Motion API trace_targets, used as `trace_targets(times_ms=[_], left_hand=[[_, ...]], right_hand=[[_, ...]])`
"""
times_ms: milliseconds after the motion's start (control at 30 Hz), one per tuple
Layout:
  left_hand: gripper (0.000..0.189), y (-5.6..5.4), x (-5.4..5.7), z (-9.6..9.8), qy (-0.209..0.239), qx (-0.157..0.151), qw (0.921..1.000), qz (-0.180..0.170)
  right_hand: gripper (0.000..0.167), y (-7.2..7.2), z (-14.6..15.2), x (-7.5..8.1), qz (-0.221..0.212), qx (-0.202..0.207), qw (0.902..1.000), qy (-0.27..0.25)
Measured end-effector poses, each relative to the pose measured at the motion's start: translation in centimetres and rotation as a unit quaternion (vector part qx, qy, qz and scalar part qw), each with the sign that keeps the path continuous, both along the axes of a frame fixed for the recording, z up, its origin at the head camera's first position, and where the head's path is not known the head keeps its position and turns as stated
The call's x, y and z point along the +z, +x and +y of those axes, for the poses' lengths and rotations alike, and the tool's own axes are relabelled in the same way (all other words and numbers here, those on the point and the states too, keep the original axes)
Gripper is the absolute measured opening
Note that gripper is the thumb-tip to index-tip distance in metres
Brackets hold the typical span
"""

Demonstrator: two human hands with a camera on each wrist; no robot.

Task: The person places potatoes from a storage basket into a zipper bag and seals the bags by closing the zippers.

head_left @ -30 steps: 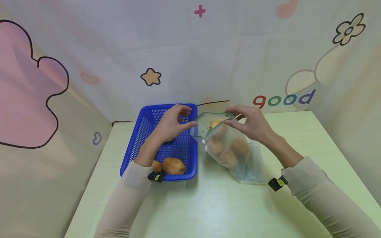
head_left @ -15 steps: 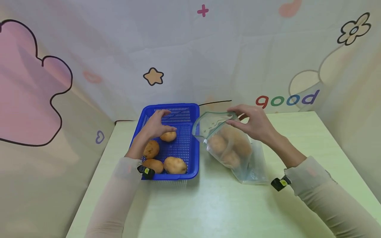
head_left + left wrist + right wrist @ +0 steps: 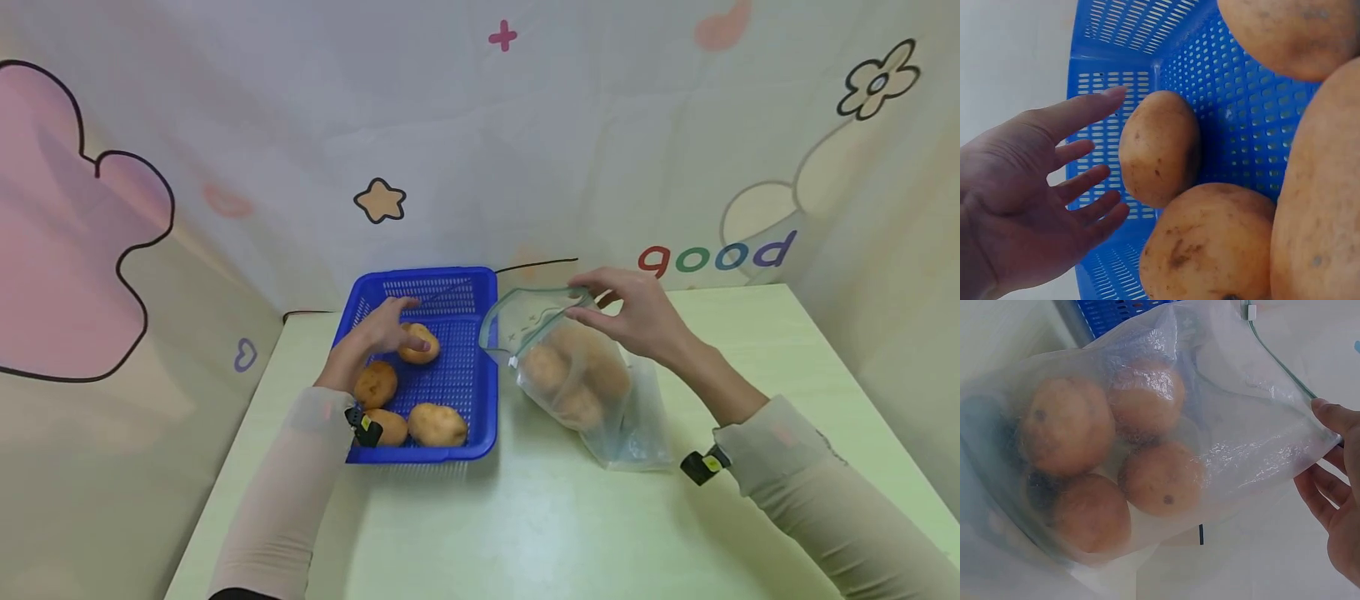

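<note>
My left hand (image 3: 386, 326) is over the far part of the blue basket (image 3: 490, 375), fingers spread, beside a potato (image 3: 420, 346). In the left wrist view the fingers are apart from that potato (image 3: 1159, 149), with nothing between them and the thumb. Three other potatoes lie nearer the basket's front, one of them a pale potato (image 3: 438, 426). My right hand (image 3: 633, 310) pinches the rim of a translucent zip bag (image 3: 540, 317) between thumb and fingers. Its mouth gapes toward the basket. Several potatoes (image 3: 1066, 425) show through the bag's wall in the right wrist view.
Basket and bag stand side by side on a pale green table (image 3: 525, 517). A printed cloth (image 3: 450, 125) hangs close behind them and along the sides. The white zip slider (image 3: 513, 361) sits at the near corner of the bag's mouth.
My left hand has moved from beside the bag's mouth, left and down to the far potato in the basket. A potato at the mouth has dropped in among the others. My right hand keeps its pinch.
</note>
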State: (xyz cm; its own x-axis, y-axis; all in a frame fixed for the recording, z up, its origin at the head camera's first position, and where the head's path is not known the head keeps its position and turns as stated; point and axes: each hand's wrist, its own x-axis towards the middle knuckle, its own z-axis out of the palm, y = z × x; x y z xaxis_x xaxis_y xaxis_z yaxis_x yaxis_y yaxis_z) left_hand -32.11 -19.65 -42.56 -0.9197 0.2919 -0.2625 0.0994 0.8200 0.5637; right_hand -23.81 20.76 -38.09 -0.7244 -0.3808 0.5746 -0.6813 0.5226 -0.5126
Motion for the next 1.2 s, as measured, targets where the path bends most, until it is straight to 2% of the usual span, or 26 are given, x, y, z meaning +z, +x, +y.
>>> trace_targets(times_ms=[133,267,433,533,600,733,867,967,1033,1200], left_hand=[[0.08,0.0,-0.5,0.1,-0.025,-0.007,0.9992,-0.03],[0.074,0.1,-1.0,0.0,-0.045,-0.004,0.9986,-0.027],[0.07,0.2,-0.6,0.3,-0.046,-0.007,0.9987,0.018],[0.07,0.3,0.6,1.2,-0.016,-0.022,0.998,0.058],[0.07,0.5,1.8,2.1,0.01,-0.036,0.9959,0.082],[0.071,2.0,4.4,4.5,0.061,-0.062,0.9892,0.118],[0.07,4.5,6.4,7.2,0.079,-0.069,0.9843,0.142],[0.07,6.1,6.8,9.3,0.071,-0.07,0.9838,0.149],[0.07,6.9,6.8,10.5,0.067,-0.069,0.9841,0.149],[0.068,7.7,6.2,12.6,0.08,-0.055,0.9845,0.146]], right_hand=[[0.035,0.0,0.1,-0.1,-0.001,0.0,1.0,0.003],[0.034,-0.1,0.1,-0.1,-0.001,0.001,1.0,0.004],[0.033,-0.2,0.1,0.0,-0.001,0.003,1.0,0.001],[0.033,-0.2,0.1,0.1,-0.001,0.0,1.0,-0.006],[0.033,-0.3,0.1,0.2,-0.002,-0.004,1.0,-0.008],[0.034,-0.3,0.1,-0.1,-0.01,-0.009,0.9999,-0.01],[0.037,-0.3,0.0,-0.2,-0.01,-0.01,0.9998,-0.015],[0.039,-0.2,-0.1,-0.3,-0.006,-0.01,0.9997,-0.02],[0.038,-0.2,-0.1,-0.3,-0.004,-0.011,0.9997,-0.021],[0.035,0.0,-0.3,-0.3,-0.001,-0.01,0.9997,-0.023]])
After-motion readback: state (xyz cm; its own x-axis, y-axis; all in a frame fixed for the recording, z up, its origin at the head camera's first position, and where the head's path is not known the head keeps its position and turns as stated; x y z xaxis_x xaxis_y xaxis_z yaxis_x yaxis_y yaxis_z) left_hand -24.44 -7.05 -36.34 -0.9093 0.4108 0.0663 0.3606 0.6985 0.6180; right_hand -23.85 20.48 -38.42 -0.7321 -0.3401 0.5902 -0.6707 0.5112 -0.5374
